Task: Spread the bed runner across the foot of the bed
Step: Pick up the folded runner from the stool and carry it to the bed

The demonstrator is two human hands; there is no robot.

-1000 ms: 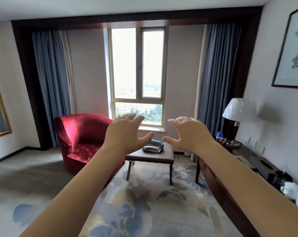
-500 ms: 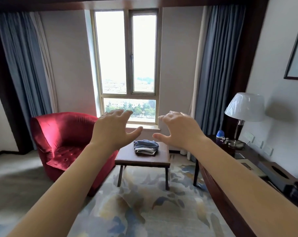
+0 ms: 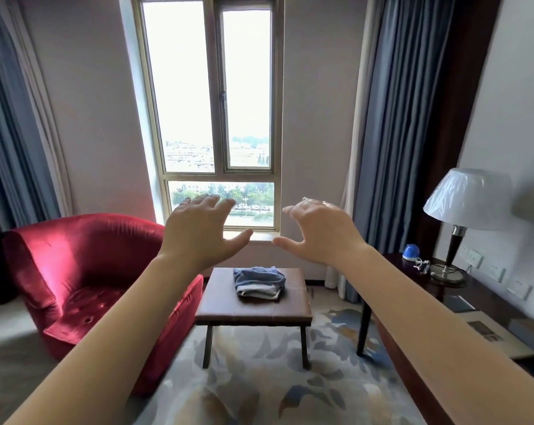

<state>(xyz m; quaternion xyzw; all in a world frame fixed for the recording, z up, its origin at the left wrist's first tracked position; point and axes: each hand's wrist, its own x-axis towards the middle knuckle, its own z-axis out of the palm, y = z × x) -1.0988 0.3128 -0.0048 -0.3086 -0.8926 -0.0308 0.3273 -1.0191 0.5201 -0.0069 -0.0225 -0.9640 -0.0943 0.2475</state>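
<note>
Partly hidden behind an arm, one red armchair point(image 3: 75, 271) stands leftmost. Next, the left hand point(image 3: 198, 231) hovers, fingers spread, gripping nothing. One folded blue cloth point(image 3: 258, 280), possibly the bed runner though I cannot tell, lies on one small table point(image 3: 253, 314). Above it the right hand point(image 3: 320, 231) hovers spread and empty. One lamp point(image 3: 467, 197) stands on a desk point(image 3: 486, 305) cut off rightward.

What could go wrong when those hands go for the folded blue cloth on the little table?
The left hand and right hand are open and empty, not touching the folded cloth. Grabbed by one layer, it might unfold and drag on the rug. The small table stands close to the red armchair, so a leg could bump either one.
</note>
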